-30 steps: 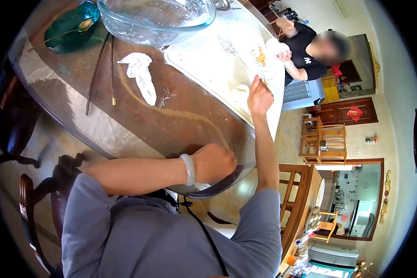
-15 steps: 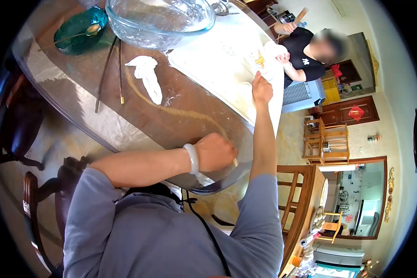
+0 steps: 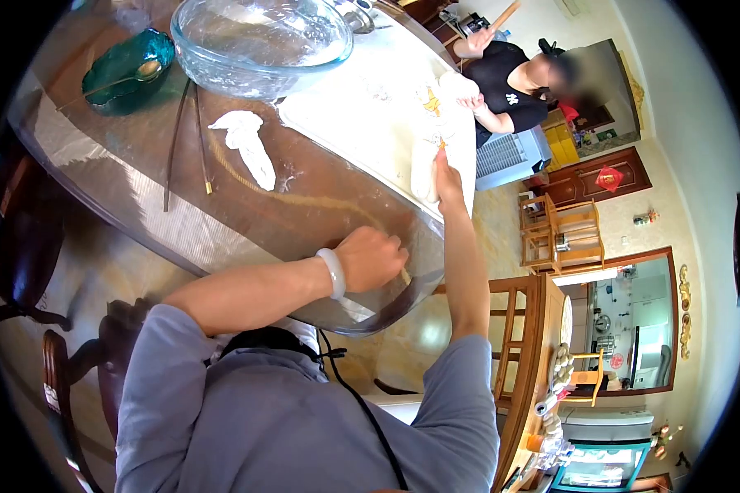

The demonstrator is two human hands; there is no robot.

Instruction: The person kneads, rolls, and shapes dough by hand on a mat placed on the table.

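Observation:
My left hand (image 3: 374,259), with a pale bangle (image 3: 331,273) on the wrist, rests closed near the table's front edge; nothing shows in it. My right hand (image 3: 446,182) reaches out over a white board (image 3: 362,123), its visible fingers stretched forward. A pale, rounded strip that looks like dough (image 3: 423,172) lies just left of this hand, apparently touching it. The far side of the fingers is hidden. Beyond the fingertips an orange printed figure (image 3: 431,100) shows on the board.
A large floury glass bowl (image 3: 263,78) stands beside the board. Left of it are a teal glass dish (image 3: 111,94) with a spoon, dark chopsticks (image 3: 174,152) and a crumpled white tissue (image 3: 248,148). Across the table, a person in black (image 3: 506,86) holds up a wooden stick (image 3: 506,15).
My right hand has drawn back toward me along the board, with the pale strip now showing longer beside it. My left hand stays closed at the edge. The view has shifted slightly.

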